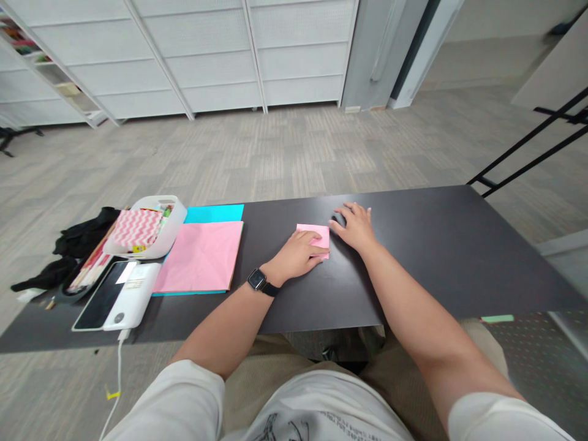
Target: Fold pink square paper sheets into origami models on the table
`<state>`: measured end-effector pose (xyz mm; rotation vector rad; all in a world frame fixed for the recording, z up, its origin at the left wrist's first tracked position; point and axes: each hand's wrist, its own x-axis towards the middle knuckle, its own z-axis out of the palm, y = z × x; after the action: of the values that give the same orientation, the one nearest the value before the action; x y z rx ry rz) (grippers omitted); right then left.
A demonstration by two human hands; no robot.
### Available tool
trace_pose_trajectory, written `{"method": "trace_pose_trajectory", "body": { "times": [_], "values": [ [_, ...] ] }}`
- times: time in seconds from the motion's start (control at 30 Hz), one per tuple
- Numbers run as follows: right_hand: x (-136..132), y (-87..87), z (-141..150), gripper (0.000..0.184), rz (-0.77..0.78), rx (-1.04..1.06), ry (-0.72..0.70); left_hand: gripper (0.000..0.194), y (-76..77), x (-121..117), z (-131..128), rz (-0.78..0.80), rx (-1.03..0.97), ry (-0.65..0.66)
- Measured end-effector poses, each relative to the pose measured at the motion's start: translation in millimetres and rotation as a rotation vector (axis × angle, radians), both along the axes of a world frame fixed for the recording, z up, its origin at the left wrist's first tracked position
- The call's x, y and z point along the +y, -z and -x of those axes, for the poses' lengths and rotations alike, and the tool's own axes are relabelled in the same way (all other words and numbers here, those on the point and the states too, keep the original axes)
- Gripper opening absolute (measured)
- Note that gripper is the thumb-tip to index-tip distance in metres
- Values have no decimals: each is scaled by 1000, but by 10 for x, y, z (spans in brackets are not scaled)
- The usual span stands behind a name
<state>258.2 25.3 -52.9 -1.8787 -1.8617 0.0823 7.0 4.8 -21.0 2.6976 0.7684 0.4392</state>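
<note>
A small pink square of paper [312, 228], which looks folded, lies flat on the dark table near its middle. My left hand [301, 251], with a black watch [257, 280] on the wrist, rests on top of it, fingers stretched out and covering much of its lower left. Just to the right of the paper, my right hand [356, 226] is held with its fingers spread and nothing in them. Its thumb tip is close to the paper's right edge; I cannot tell whether they touch.
To the left lies a stack of large pink sheets [202, 257] over blue ones [215, 213]. Beyond it stand a white basket [174, 223] with a pink zigzag-patterned item, a phone [98, 300], a white power bank [133, 300] with a cable, and black cloth [87, 236].
</note>
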Motion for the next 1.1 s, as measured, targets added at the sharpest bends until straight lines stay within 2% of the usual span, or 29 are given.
{"method": "trace_pose_trajectory", "body": {
  "times": [0.17, 0.43, 0.57, 0.73, 0.8, 1.0, 1.1],
  "values": [
    [-81, -68, 41, 54, 80, -43, -86, 38, -66, -24, 15, 51, -4, -4],
    [-68, -72, 54, 55, 144, -64, -88, 39, -126, 2, 76, 142, -12, 54],
    [-88, -97, 37, 55, 157, -81, -114, 33, -140, -1, 84, 167, -17, 46],
    [-123, -131, 11, 71, 199, -150, -196, 27, -152, -3, 72, 173, -21, 49],
    [-116, -128, 10, 74, 211, -159, -176, 27, -147, -7, 67, 175, -15, 47],
    [-49, -84, 14, 61, 143, -100, -13, 32, -122, -36, 56, 183, 12, 2],
    [-49, -79, 1, 59, 113, -63, -24, 29, -130, -44, 61, 176, 5, 6]
  ]
}}
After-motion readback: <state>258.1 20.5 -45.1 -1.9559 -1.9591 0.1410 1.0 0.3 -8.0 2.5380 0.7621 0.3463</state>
